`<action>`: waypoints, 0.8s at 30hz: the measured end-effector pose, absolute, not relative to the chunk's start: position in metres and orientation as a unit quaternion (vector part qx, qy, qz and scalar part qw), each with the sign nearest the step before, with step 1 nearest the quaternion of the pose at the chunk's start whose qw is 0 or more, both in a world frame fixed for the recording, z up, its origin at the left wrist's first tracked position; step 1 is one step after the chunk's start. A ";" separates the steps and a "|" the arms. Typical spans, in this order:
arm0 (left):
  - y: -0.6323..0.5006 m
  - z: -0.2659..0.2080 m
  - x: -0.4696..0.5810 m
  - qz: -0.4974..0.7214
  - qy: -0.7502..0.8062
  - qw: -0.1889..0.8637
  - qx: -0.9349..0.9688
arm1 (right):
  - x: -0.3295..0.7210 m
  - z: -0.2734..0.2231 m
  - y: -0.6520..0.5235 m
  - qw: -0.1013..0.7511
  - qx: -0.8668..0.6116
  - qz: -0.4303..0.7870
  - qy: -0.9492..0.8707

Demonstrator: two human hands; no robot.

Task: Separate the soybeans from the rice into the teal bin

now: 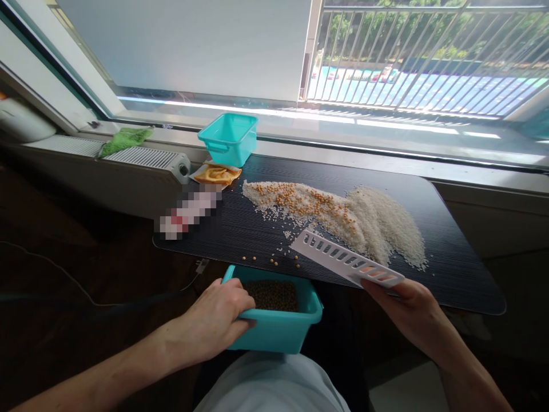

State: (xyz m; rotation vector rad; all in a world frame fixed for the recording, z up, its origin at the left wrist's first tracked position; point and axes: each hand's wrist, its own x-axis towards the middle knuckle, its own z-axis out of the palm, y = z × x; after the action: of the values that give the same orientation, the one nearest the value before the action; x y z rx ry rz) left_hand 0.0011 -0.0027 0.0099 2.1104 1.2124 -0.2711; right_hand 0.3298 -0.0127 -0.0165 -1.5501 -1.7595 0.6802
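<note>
My left hand (223, 312) is closed around the near left rim of a turquoise plastic bin (274, 332). Many small brown beans or peas (274, 294) lie inside that bin, which is tucked under the table's front edge. A white slotted plastic strip (328, 260) is in my right hand (412, 300), its far end just at the edge of the spread grains. White rice (386, 229) forms a long heap on the dark tabletop (240, 223). Yellow-orange peas (295, 197) are mixed over the left part of the heap. Several loose peas (274, 262) sit along the front edge.
A second turquoise bin (231, 137) stands by the window at the back. An opened snack packet (217, 173) and a blurred-out item (189, 212) lie at the left. Beyond are a radiator (148, 159) with a green cloth (126, 140) and a white cable (86, 292).
</note>
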 end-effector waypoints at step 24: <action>-0.003 0.007 -0.005 -0.101 0.464 0.334 0.814 | 0.283 -0.018 -0.018 0.318 -0.516 0.313 -0.731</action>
State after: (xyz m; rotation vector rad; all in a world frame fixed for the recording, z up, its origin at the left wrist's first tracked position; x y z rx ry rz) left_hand -0.0052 -0.0034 0.0069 2.1240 1.2121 -0.2632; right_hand 0.2827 -0.0179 -0.0175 -1.3585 -1.9238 0.8234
